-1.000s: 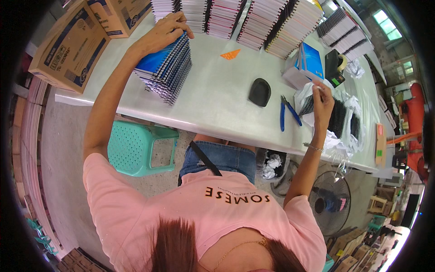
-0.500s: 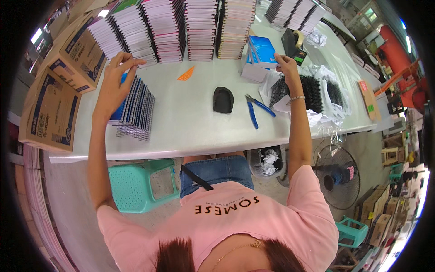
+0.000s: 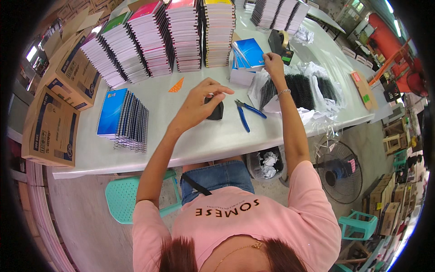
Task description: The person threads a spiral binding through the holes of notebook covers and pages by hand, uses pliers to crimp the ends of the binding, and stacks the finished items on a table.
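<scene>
Head view, looking down on a pale tabletop (image 3: pixel 136 154). Left hand (image 3: pixel 199 102) hovers mid-frame above a small black object (image 3: pixel 216 110), fingers loosely curled, thumb and forefinger nearly pinched; whether they hold anything cannot be told. Right hand (image 3: pixel 273 63), upper centre, has its fingers closed on the edge of a blue-covered notebook (image 3: pixel 250 52) that lies on a white box. Blue-handled pliers (image 3: pixel 247 113) lie just right of the black object. Black spiral coils (image 3: pixel 301 88) sit in clear plastic beside the right forearm. Finished blue spiral notebooks (image 3: pixel 122 119) stacked at left, tall stacks (image 3: pixel 186 36) along the top. Risk, as judged: the right forearm crossing the coils could snag them and drag the plastic; a one-edge grip may let the notebook slip.
</scene>
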The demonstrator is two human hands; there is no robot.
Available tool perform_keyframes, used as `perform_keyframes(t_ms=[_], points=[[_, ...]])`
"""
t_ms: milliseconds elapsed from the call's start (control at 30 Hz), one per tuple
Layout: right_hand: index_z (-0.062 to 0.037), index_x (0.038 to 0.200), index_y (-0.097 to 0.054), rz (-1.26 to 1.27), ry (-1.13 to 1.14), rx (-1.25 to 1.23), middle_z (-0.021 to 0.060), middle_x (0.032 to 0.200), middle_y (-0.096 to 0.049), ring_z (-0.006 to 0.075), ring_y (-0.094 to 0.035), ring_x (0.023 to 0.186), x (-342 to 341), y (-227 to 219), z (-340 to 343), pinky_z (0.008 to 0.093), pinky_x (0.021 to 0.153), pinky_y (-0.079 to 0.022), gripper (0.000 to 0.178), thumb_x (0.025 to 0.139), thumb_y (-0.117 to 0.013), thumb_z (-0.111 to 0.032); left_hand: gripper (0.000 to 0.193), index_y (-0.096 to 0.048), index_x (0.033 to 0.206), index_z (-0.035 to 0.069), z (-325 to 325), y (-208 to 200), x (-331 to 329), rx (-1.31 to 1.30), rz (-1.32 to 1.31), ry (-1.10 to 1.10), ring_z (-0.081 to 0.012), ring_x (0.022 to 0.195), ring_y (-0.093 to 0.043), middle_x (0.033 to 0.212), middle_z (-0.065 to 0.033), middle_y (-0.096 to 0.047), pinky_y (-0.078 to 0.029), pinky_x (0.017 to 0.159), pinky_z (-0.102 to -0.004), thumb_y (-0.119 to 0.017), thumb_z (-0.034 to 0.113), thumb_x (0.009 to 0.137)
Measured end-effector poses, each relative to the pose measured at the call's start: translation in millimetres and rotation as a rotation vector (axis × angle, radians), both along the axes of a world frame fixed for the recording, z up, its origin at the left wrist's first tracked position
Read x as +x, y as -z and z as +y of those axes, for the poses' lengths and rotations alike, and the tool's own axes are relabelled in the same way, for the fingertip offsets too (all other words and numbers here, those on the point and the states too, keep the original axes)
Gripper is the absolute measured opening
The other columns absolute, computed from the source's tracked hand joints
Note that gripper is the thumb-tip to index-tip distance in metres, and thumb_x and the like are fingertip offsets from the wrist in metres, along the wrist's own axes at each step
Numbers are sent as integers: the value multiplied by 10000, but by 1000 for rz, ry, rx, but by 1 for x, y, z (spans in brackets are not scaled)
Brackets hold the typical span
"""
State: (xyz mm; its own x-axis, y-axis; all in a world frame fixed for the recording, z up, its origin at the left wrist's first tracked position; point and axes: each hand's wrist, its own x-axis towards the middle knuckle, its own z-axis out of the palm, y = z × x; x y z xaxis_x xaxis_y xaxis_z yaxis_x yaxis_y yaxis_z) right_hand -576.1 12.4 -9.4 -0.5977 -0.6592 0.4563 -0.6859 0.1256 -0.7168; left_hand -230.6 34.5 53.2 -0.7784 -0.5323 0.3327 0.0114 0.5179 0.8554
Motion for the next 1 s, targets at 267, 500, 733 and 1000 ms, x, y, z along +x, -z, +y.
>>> perform_keyframes(t_ms=[267,500,733,1000], points=[[11,946,-669,-26,44,-230,178,810,-668,245,-649,716,46,-28,36,364,685,-498,202,893,-606,-173,410,-517,1321,86,-10,20,-61,191,162,-172,-167,1017,-554,1095,-50,-557,-443,896,-313,-593,231,946],[-3,988,-644,-376,-382,-286,39,749,-590,109,-533,685,112,-27,92,264,655,-445,200,905,-637,-185,550,-349,1401,30,-8,24,-89,457,489,-169,-173,1088,-528,1221,-91,-546,-420,957,-320,-568,292,970],[-86,959,-700,130,264,-204,159,842,-661,303,-629,839,-80,-5,123,413,763,-495,180,886,-612,-225,369,-501,1233,-17,-1,1,-1,125,-39,-225,-200,1046,-554,1146,-116,-588,-427,924,-320,-596,167,928],[-124,1046,-665,204,781,498,224,1300,-473,464,-416,1225,-248,77,170,594,948,-377,326,765,-672,-291,266,-554,1079,53,34,8,64,-458,-706,-357,-279,1064,-532,1055,-121,-552,-300,1045,-480,-528,-40,831]])
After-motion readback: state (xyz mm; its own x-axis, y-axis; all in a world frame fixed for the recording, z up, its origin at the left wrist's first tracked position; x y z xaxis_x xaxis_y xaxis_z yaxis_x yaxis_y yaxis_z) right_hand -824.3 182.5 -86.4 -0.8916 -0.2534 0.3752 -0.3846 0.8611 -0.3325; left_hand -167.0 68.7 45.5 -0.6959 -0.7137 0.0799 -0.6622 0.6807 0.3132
